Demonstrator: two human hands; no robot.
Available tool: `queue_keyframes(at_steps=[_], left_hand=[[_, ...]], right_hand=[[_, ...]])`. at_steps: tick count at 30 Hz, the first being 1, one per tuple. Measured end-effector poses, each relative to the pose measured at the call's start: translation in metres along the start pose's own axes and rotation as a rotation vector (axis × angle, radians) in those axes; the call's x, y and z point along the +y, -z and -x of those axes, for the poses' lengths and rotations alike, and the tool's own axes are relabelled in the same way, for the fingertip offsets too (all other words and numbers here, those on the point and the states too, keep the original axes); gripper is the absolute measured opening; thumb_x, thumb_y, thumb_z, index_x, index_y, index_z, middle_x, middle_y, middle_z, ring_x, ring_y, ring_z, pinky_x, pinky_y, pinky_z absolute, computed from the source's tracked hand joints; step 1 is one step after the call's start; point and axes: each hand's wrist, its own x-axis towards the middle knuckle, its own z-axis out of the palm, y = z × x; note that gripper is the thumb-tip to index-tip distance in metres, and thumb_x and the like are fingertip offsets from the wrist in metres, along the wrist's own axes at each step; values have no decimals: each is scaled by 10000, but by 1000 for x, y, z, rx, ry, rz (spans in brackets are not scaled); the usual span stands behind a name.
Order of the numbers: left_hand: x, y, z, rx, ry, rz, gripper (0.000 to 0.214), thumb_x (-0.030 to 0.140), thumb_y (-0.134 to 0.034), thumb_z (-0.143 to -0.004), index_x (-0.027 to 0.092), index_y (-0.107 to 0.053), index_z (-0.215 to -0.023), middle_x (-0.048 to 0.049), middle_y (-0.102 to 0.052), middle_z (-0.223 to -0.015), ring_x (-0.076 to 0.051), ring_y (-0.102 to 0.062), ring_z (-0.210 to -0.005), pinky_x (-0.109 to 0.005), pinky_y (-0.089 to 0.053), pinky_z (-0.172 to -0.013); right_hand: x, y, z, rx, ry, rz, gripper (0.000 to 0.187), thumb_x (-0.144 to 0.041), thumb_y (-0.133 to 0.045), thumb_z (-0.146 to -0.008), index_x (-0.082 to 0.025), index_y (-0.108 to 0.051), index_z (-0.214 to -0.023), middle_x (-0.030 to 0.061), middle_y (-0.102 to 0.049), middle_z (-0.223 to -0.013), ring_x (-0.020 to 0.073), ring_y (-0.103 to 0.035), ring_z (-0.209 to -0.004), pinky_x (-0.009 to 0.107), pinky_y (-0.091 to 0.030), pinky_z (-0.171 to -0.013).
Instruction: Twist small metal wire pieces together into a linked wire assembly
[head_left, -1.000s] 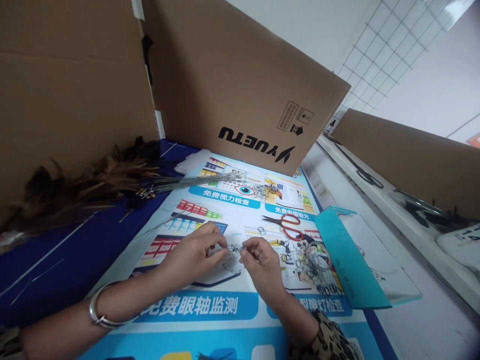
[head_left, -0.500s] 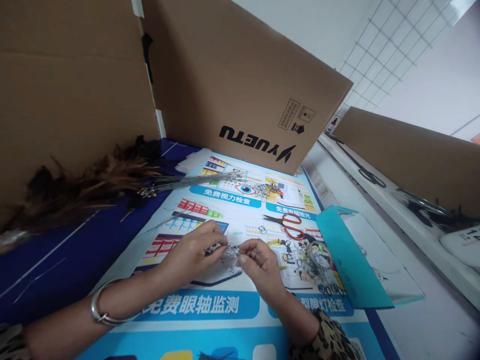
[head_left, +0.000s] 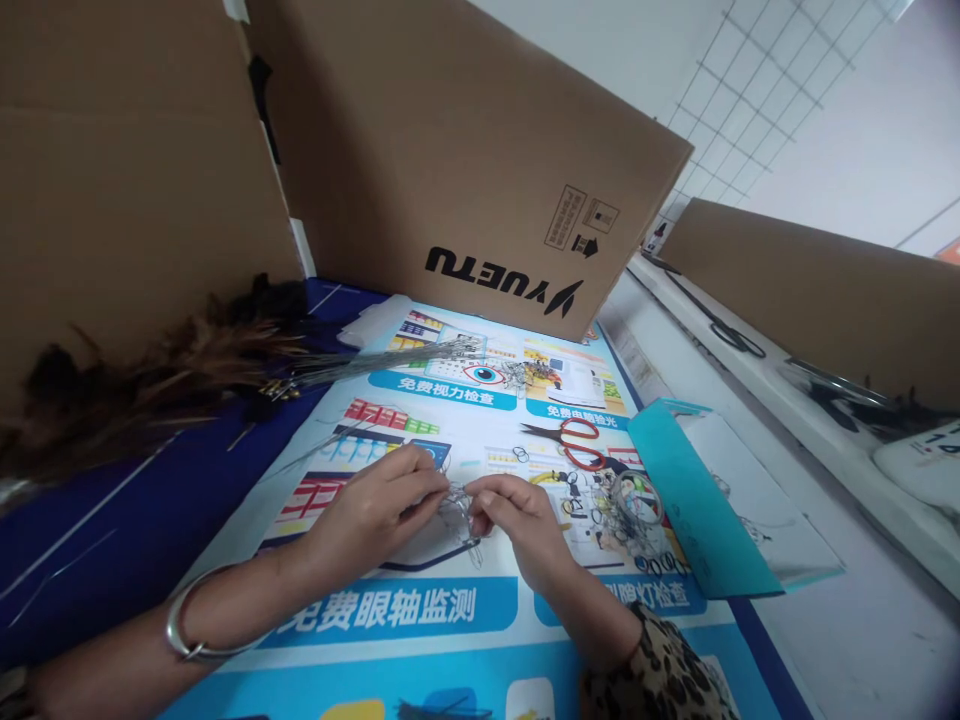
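My left hand [head_left: 379, 505], with a silver bangle on its wrist, pinches a small piece of thin looped wire [head_left: 459, 512] between thumb and fingertips. From the right, my right hand [head_left: 525, 520] has its fingers closed on the same wire piece, index finger reaching towards the left fingertips. Fine loops hang below the fingers; their exact shape is too small to make out. Beyond my right hand lie red-handled scissors [head_left: 566, 440] with their blades pointing left. A tangle of wire pieces and rings [head_left: 630, 515] is spread to the right of that hand.
A turquoise open box [head_left: 679, 500] stands at the right. Long thin wires [head_left: 375, 362] and brown feathers [head_left: 187, 365] lie at the back left. Cardboard panels [head_left: 450, 150] wall in the printed table cover [head_left: 480, 650]. More scissors [head_left: 735, 338] rest on a white ledge.
My right hand has turned slightly, its index finger now stretched further towards the left fingertips. The wire loops hang lower between the hands. The whole view has shifted a little.
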Motion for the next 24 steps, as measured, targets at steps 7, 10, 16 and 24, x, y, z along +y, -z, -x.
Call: queue_keyframes(at_steps=[7,10,16,24], left_hand=[[1,0,1,-33,-23,-38,112,92,-511,-830,130,-594,-894,-60,-505,-827,-150,-502,-777,-266,-437,-669],[1,0,2,-37,-26,-37,111,106,-519,-831,134,-595,-907,-62,-507,-833,-152,-502,-777,-273,-441,-671],[0,-1,3,-32,-40,-62,118,131,-512,-838,143,-606,-909,-61,-518,-831,-158,-508,-780,-283,-450,-679],[-1,0,5,-43,-62,-106,135,149,-516,-834,156,-611,-931,-68,-534,-846,-174,-509,-796,-304,-456,-695]], right_hand=[[3,3,0,-21,-48,-96,126,-231,-561,-779,-150,-640,-835,1,-598,-631,93,-538,-530,222,-396,-535],[3,4,-1,-24,-49,-111,109,-229,-588,-766,-146,-635,-819,-10,-584,-582,88,-524,-519,218,-388,-537],[-2,1,-1,-14,-42,-111,101,-223,-624,-732,-140,-632,-790,-17,-578,-546,85,-509,-500,216,-383,-525],[-15,-5,0,38,-94,-47,89,-200,-652,-668,-130,-644,-722,-31,-561,-510,72,-476,-454,196,-365,-472]])
